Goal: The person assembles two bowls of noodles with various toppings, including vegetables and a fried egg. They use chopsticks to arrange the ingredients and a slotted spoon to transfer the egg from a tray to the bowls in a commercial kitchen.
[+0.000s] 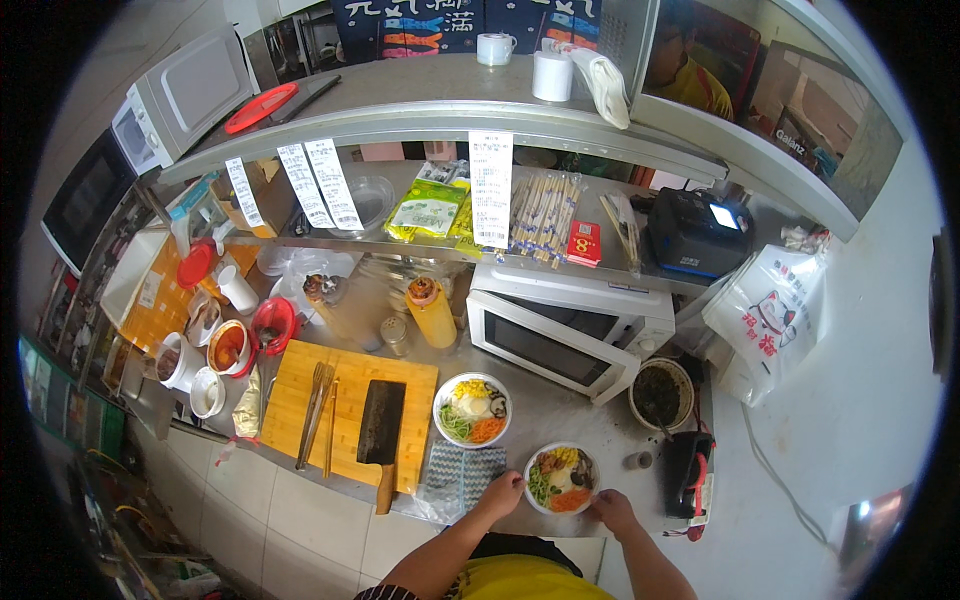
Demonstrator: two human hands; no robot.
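Observation:
Directly before me on the steel counter is a round white bowl [562,478] of food. Corn, dark mushroom slices, shredded carrot, green strips and pieces of meat ring a pale middle, which looks like egg. My left hand [501,495] grips its left rim with the fingertips. On the opposite side, my right hand [616,513] pinches the lower right rim. A second white bowl [472,409] with similar toppings, without visible meat, stands just behind and to the left. Between that bowl and my left forearm lies a folded patterned cloth [465,469].
A bamboo cutting board [345,412] carries a cleaver [382,424], metal tongs [315,412] and chopsticks [331,427]. Behind the bowls, a white microwave [555,337] has its door ajar. A tub of dark sauce [661,394] stands right. Squeeze bottles [431,313] and a receipt-hung shelf [442,247] lie beyond.

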